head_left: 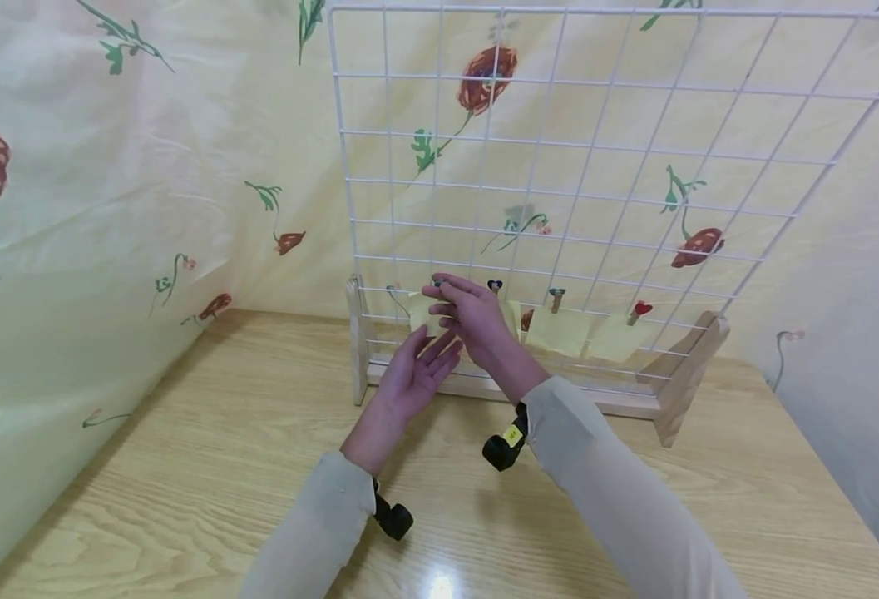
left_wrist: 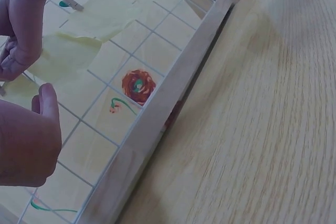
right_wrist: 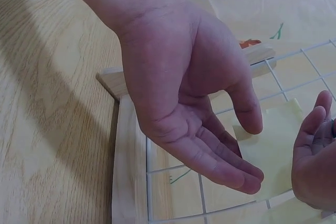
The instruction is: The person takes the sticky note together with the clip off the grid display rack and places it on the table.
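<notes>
A pale yellow paper note point(head_left: 422, 312) hangs against the white wire grid point(head_left: 581, 196) near its lower left. At the note's top edge is a small clothespin point(right_wrist: 334, 128) with a dark blue-green decoration. My right hand point(head_left: 476, 320) reaches up to the note, its bent fingers at the clothespin, largely covering it. Below, my left hand point(head_left: 412, 374) is palm up with relaxed fingers; its thumb and fingertips overlap the note's lower edge in the right wrist view. In the left wrist view, the left hand point(left_wrist: 26, 142) lies below the right hand point(left_wrist: 26, 24).
More yellow notes point(head_left: 559, 330) hang to the right on heart-topped clothespins, one with a red heart point(head_left: 642, 309). Wooden feet point(head_left: 689, 378) hold the grid on a wood-grain table point(head_left: 185, 466). A flower-patterned cloth point(head_left: 147, 166) stands behind and at the sides.
</notes>
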`<action>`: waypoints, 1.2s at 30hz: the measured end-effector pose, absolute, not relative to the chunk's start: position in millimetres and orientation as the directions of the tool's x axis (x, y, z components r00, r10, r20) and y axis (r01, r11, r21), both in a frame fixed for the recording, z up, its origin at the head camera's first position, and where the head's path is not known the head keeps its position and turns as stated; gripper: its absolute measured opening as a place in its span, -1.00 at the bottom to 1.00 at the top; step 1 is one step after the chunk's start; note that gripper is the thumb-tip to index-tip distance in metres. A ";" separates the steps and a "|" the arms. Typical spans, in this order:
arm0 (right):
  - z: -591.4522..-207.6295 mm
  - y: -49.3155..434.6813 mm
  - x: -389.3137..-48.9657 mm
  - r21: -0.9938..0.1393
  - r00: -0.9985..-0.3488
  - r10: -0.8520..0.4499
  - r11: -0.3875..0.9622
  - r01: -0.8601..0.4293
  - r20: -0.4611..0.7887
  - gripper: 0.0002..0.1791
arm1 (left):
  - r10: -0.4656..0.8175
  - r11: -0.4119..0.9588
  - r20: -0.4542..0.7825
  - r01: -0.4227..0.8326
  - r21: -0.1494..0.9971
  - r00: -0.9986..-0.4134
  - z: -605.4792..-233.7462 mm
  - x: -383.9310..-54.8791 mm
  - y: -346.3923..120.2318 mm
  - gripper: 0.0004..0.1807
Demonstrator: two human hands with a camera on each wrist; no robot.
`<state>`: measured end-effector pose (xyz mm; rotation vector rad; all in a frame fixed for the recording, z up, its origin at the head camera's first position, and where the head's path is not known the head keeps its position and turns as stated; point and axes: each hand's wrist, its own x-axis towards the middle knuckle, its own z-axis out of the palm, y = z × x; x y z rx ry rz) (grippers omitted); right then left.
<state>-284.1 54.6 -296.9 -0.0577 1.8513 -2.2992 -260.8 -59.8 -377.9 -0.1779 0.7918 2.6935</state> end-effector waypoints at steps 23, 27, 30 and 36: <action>-297.9 42.1 -288.2 -0.897 -0.998 -0.067 -0.442 0.028 0.002 -0.62 | 0.209 -0.789 -0.255 -0.317 0.527 -0.944 -373.3 -259.5 -56.4 -0.53; -295.5 41.5 -287.0 -0.886 -0.998 -0.062 -0.463 0.031 -0.002 -0.64 | 0.194 -0.784 -0.254 -0.306 0.540 -0.947 -372.2 -258.6 -56.7 -0.65; -294.4 41.9 -285.7 -0.878 -0.998 -0.067 -0.477 0.039 -0.008 -0.67 | 0.185 -0.782 -0.250 -0.297 0.548 -0.950 -371.4 -257.2 -57.5 -0.75; -293.3 44.3 -283.6 -0.865 -0.995 -0.100 -0.498 0.065 -0.017 -0.69 | 0.182 -0.777 -0.252 -0.296 0.556 -0.950 -369.0 -254.1 -58.9 -0.76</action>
